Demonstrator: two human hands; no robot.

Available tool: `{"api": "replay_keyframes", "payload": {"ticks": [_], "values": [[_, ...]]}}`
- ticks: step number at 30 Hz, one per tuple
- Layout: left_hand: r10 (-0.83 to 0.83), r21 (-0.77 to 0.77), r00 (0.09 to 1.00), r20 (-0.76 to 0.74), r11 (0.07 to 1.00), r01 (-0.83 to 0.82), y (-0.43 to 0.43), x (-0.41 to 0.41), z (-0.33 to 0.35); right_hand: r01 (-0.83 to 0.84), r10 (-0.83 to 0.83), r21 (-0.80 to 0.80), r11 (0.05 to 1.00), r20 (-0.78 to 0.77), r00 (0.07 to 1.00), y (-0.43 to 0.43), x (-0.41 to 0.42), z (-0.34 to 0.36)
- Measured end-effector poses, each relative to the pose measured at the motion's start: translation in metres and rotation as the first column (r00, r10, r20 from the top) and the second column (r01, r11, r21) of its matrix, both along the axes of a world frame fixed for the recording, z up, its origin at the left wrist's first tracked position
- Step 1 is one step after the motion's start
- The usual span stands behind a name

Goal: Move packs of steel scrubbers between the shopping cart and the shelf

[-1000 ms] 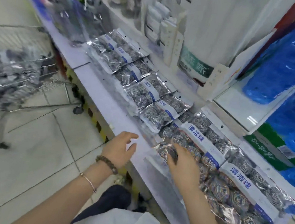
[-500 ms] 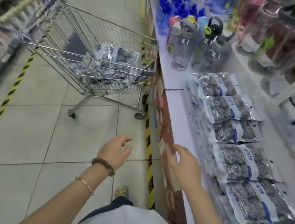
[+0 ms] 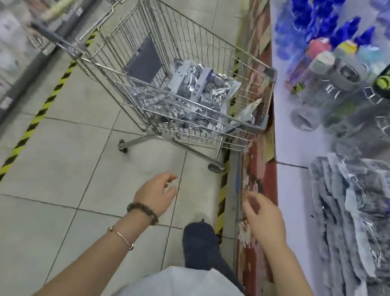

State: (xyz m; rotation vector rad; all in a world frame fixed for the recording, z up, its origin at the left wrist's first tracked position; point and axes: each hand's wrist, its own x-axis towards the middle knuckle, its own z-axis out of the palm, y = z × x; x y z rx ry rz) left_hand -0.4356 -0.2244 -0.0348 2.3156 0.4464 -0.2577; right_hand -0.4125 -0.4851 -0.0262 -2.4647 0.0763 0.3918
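A wire shopping cart point(image 3: 113, 81) stands ahead of me on the tiled floor, against the shelf's front. Several silvery packs of steel scrubbers point(image 3: 204, 87) lie piled in its basket. More scrubber packs point(image 3: 364, 218) lie in a row on the white shelf point(image 3: 290, 184) at my right. My left hand point(image 3: 156, 192) hangs over the floor with relaxed fingers and holds nothing. My right hand point(image 3: 262, 215) hovers beside the shelf's front edge, fingers loose, also holding nothing. Both hands are well short of the cart.
Clear water bottles point(image 3: 339, 87) with grey and blue caps stand on the shelf beyond the packs. A yellow-black hazard stripe point(image 3: 20, 143) runs along the floor at left beside another shelving unit. My dark shoe point(image 3: 199, 242) is below my hands.
My right hand left the packs on the shelf and now holds nothing. The view swung left from the shelf toward the cart, which is now closer and more central.
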Motion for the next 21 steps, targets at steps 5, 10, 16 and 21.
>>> {"api": "replay_keyframes", "payload": {"ticks": [5, 10, 16, 21], "values": [[0.049, -0.001, 0.998, -0.029, 0.999, -0.049, 0.021, 0.089, -0.007, -0.033, 0.033, -0.006, 0.999, -0.014, 0.999, 0.023, 0.104, -0.010], [0.136, 0.029, 0.990, -0.045, 0.990, -0.135, 0.048, 0.192, 0.002, -0.154, 0.154, -0.002, 0.988, 0.005, 0.988, 0.065, 0.234, -0.002], [0.210, 0.027, 0.978, -0.010, 0.977, -0.209, 0.085, 0.281, 0.008, -0.256, 0.255, -0.023, 0.966, -0.014, 0.967, 0.123, 0.351, -0.005], [0.275, 0.069, 0.960, -0.047, 0.960, -0.272, 0.149, 0.343, 0.000, -0.318, 0.306, -0.081, 0.945, -0.129, 0.943, 0.163, 0.411, -0.034]]}}
